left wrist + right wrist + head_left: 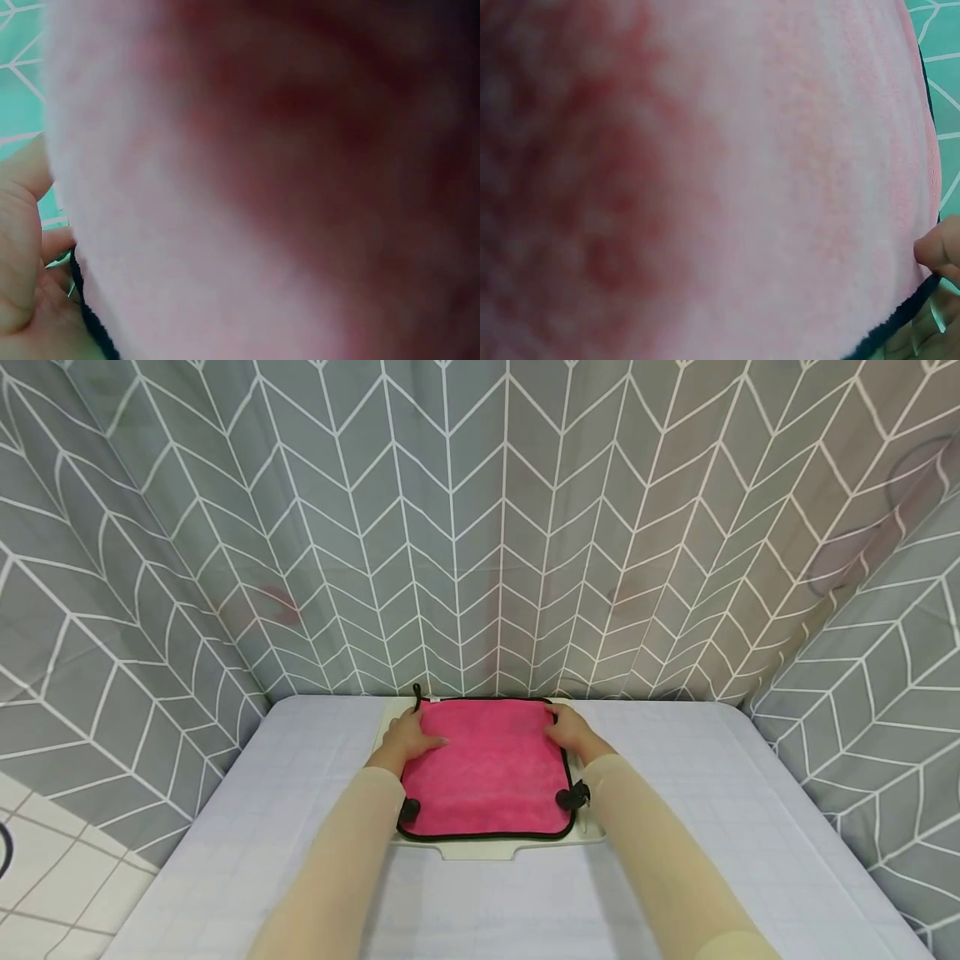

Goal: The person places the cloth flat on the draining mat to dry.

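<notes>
A pink plush cloth point(487, 768) with black edging lies spread over a cream-white board point(480, 850). My left hand point(406, 739) grips the cloth's left edge near its far corner, thumb extended over the pink face. At the far right corner my right hand point(572, 732) pinches the edge. The right wrist view shows the right thumb point(939, 244) on top of the cloth, with other fingers below the black edging. In the left wrist view, blurred pink cloth point(187, 225) fills most of the picture, and only part of the left hand point(22, 247) shows beside the edging.
The board lies on a table with a white cover point(300, 827). Grey curtains point(480, 527) with white zigzag lines stand behind and at both sides. A black loop point(417, 692) sticks up at the cloth's far left corner. Small black objects point(573, 796) sit near both wrists.
</notes>
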Tool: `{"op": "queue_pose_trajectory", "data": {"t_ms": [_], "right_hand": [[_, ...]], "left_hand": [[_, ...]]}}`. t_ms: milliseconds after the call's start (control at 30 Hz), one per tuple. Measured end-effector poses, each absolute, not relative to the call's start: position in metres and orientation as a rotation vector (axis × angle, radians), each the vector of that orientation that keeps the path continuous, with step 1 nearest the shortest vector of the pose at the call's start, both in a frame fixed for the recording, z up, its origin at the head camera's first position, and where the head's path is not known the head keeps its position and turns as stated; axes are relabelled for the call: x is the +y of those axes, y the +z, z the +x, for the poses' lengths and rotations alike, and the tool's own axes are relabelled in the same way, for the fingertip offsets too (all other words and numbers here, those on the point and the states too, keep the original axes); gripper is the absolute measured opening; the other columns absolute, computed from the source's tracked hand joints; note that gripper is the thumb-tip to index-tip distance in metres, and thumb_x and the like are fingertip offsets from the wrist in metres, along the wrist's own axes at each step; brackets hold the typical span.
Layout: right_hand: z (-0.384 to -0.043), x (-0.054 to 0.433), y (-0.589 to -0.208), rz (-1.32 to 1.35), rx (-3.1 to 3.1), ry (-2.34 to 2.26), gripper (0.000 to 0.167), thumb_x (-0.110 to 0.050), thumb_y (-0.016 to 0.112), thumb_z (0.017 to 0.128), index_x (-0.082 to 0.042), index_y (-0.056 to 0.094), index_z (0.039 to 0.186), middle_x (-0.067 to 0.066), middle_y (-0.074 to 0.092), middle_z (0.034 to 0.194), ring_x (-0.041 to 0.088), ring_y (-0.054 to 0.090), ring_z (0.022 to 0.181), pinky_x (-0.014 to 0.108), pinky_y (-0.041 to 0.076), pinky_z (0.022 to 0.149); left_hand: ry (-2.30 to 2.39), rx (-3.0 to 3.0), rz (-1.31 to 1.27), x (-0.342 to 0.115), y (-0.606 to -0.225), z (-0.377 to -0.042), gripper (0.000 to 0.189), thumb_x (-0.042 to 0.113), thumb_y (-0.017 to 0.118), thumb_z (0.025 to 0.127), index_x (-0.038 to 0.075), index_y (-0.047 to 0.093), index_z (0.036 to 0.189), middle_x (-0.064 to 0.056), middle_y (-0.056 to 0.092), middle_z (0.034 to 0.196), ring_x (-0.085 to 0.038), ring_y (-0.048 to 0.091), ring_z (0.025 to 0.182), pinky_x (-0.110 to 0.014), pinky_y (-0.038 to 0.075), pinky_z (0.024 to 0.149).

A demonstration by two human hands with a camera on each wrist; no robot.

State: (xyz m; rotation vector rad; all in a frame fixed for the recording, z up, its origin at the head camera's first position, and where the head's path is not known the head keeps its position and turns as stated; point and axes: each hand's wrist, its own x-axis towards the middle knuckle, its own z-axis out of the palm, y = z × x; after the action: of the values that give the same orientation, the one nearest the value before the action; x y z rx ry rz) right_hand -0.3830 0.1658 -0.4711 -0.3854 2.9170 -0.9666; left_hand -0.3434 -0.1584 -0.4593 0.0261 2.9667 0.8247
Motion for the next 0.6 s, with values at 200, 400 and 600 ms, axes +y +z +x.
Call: {"op": "queue_pose_trajectory", "data": {"t_ms": [200, 400, 600], "right_hand": [[-0.381, 0.164, -0.46, -0.401, 3.012, -0.883, 0.058, -0.005, 0.055, 0.082, 0.012, 0.052, 0.137, 0.032, 0.05, 0.14, 0.044, 0.049, 0.13, 0.049, 0.039, 0.109], [-0.375, 0.144, -0.45, -0.419, 3.125, -0.665, 0.053, -0.012, 0.055, 0.089, 0.002, 0.055, 0.14, 0.026, 0.044, 0.148, 0.047, 0.042, 0.135, 0.061, 0.039, 0.105], [-0.37, 0.121, -0.455, -0.533, 2.992, -0.411, 0.061, -0.025, 0.052, 0.099, -0.003, 0.037, 0.154, 0.023, 0.025, 0.161, 0.044, 0.021, 0.148, 0.06, 0.025, 0.116]], "left_hand": [[0.76, 2.985, -0.015, -0.154, -0.456, -0.342, 0.084, 0.041, 0.076, 0.086, 0.0, 0.04, 0.15, -0.028, 0.032, 0.155, -0.049, 0.032, 0.138, -0.064, 0.034, 0.106], [0.682, 3.016, -0.041, -0.132, -0.446, -0.346, 0.077, 0.039, 0.07, 0.089, 0.006, 0.039, 0.152, -0.027, 0.028, 0.156, -0.05, 0.028, 0.137, -0.065, 0.028, 0.106], [0.661, 2.938, -0.02, -0.118, -0.448, -0.348, 0.081, 0.045, 0.062, 0.095, 0.008, 0.027, 0.158, -0.026, 0.019, 0.161, -0.048, 0.014, 0.148, -0.064, 0.019, 0.114]]}}
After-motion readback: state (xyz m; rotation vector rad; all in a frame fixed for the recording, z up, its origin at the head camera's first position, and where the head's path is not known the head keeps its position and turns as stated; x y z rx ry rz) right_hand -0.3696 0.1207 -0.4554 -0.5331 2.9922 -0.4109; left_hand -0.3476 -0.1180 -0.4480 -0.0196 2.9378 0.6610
